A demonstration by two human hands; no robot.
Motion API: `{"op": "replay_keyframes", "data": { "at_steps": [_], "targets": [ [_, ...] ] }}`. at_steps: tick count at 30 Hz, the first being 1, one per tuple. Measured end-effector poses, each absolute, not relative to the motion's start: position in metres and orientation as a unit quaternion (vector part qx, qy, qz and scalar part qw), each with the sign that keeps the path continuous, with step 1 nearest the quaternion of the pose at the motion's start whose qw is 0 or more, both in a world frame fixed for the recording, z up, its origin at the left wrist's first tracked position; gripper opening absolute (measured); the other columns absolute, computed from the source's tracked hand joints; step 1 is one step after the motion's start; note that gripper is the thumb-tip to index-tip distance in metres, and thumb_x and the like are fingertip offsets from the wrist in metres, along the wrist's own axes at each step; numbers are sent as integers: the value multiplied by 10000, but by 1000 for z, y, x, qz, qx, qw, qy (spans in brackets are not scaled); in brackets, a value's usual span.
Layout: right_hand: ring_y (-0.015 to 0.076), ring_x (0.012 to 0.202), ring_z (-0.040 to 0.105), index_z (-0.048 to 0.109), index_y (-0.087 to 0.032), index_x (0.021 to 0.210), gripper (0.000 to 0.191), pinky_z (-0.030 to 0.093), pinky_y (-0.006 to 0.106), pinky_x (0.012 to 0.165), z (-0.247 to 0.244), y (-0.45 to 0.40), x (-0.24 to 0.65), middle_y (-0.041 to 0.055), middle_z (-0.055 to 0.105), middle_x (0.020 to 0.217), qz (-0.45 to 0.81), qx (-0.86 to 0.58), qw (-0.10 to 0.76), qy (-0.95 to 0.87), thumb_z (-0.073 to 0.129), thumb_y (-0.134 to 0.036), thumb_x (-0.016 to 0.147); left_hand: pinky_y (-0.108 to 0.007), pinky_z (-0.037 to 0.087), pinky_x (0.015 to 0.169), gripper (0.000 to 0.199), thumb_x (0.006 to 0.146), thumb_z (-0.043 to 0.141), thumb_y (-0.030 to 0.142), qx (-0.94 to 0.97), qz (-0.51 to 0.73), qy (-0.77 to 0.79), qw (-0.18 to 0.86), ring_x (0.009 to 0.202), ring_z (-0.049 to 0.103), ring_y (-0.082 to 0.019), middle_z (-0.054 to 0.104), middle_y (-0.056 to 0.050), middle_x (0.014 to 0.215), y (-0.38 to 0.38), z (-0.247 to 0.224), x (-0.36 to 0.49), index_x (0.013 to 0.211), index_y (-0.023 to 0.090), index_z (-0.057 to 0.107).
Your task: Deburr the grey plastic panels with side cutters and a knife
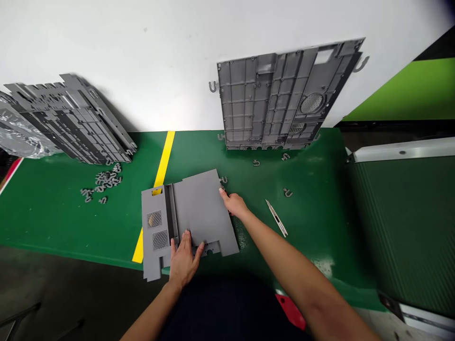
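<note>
Gray panel [199, 208] lies at lower center, partly hidden under the spread left hand [183, 263], while the right hand [232, 203] touches its right edge, grip unclear.

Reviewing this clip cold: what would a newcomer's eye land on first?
A flat grey plastic panel lies at centre on the green mat, the left hand and right hand on it. Beyond it, a large ribbed grey panel rests on a white surface; to the left sit stacked panels, with a heap of small grey clips below them.
</note>
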State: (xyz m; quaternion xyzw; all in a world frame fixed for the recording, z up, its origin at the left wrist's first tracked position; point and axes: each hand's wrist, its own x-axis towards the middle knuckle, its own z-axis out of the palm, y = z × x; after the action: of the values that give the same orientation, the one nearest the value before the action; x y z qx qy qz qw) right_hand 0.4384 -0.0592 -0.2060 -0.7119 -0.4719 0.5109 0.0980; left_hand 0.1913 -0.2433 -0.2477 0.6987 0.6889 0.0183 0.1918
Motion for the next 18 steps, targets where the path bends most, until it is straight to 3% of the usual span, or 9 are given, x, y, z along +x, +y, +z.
{"op": "replay_keyframes", "data": {
  "at_steps": [11, 18],
  "targets": [
    [236, 731, 737, 669, -165, 904, 860, 583, 316, 563, -212, -51, 443, 177, 781, 952, 561, -696, 100, -437, 221, -898, 899, -652, 157, 1314, 834, 1022, 351, 629, 705, 19, 685, 183, 1539, 397, -335, 443, -232, 1618, -245, -245, 192, 1614, 44, 295],
    [288, 804, 748, 704, -153, 905, 867, 587, 358, 668, -214, -45, 439, 199, 776, 900, 530, -708, 76, -460, 256, -895, 895, -655, 150, 1314, 858, 1023, 345, 637, 706, 9, 683, 188, 1542, 393, -338, 431, -243, 1621, -243, -243, 192, 1598, 2, 302]
  ]
}}
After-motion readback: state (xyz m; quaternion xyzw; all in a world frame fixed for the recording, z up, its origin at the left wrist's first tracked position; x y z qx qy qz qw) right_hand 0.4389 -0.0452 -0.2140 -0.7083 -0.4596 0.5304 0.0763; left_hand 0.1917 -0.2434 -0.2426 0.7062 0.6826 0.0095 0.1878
